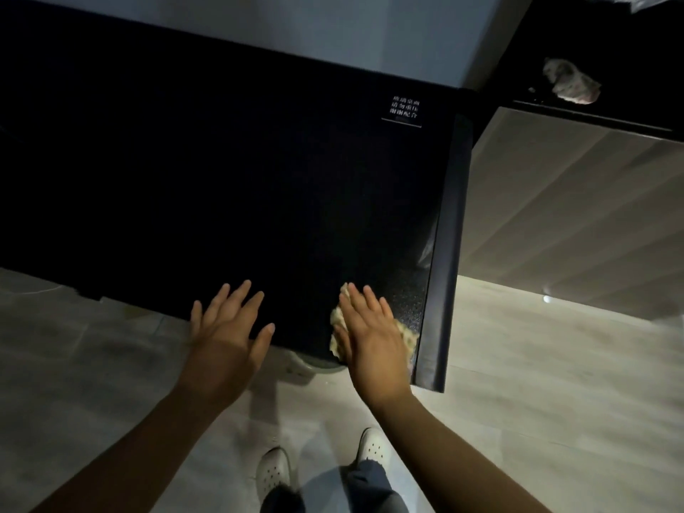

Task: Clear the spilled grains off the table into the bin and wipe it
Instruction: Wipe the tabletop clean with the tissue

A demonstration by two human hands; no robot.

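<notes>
Over the near edge of the dark surface (222,179), the left hand (229,327) is held flat, its grip apart, fingers spread and holding nothing. At the surface's near right corner, the right hand (370,338), grip also apart with fingers straight, presses on a pale speckled cloth (407,336). Beyond the surface's far right corner lies a crumpled wad (570,83).

One white printed label (401,112) sits on the black table (222,179), well beyond the right hand (370,335), past its fingertips and slightly right. It has three small underlined lines of Chinese, apparently 玻璃桌面 / 请勿重压 / 谢谢配合.
</notes>
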